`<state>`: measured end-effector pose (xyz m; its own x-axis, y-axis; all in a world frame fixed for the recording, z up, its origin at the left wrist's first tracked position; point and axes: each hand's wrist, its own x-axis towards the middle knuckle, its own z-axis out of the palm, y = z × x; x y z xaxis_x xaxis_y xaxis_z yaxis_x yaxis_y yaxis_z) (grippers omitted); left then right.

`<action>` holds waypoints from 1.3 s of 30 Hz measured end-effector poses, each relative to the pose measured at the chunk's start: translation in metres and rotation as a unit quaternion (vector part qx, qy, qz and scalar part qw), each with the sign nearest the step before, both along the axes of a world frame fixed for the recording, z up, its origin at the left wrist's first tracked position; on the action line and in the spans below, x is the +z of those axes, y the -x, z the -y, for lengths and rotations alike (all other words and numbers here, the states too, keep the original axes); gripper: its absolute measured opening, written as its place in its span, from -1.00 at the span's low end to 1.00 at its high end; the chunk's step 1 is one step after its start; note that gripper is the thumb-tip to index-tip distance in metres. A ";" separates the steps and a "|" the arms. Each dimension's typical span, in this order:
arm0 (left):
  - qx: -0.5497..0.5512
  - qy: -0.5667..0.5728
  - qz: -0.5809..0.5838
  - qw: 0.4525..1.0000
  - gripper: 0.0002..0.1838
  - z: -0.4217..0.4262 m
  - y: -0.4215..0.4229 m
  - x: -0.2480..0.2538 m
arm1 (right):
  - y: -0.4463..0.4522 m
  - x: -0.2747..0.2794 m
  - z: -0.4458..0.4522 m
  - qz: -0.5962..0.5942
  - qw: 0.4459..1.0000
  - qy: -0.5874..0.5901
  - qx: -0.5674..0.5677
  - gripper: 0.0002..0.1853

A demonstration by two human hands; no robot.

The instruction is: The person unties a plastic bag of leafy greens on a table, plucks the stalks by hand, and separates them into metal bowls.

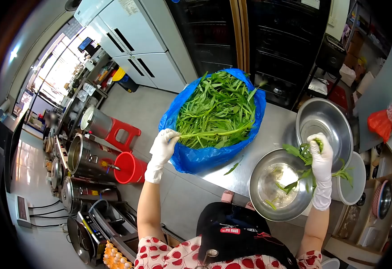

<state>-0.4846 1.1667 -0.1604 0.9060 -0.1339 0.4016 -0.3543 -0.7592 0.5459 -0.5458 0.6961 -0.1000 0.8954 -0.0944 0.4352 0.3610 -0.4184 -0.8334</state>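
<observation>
Left hand [163,144], white-gloved, grip closed, pinching the end of a green stem [214,133] that lies across the heap of leafy greens [216,105]. Heap fills an open blue plastic bag [198,162] at the left end of the steel tabletop [225,180]. Right hand [320,157], also gloved, grip closed around a leafy bunch [304,154], above the near steel bowl [259,179], leaves hanging over its rim. That bowl sits at the near edge, right part, green pieces inside. Second steel bowl [323,112] just behind, toward the far right corner; white bucket [359,177] beside both. Loose leaf [233,168] near the front edge, between bag and near bowl.
</observation>
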 end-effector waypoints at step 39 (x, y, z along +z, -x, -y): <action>0.116 0.176 0.121 0.970 -0.65 0.091 0.038 0.034 | -0.063 -0.031 -0.117 0.021 0.903 0.423 0.076 -0.80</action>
<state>-0.5221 1.0753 -0.1266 0.7683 0.2460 0.5909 -0.3466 -0.6163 0.7072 -0.4826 0.8132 -0.1309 0.8508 0.4101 0.3286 0.4916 -0.8421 -0.2220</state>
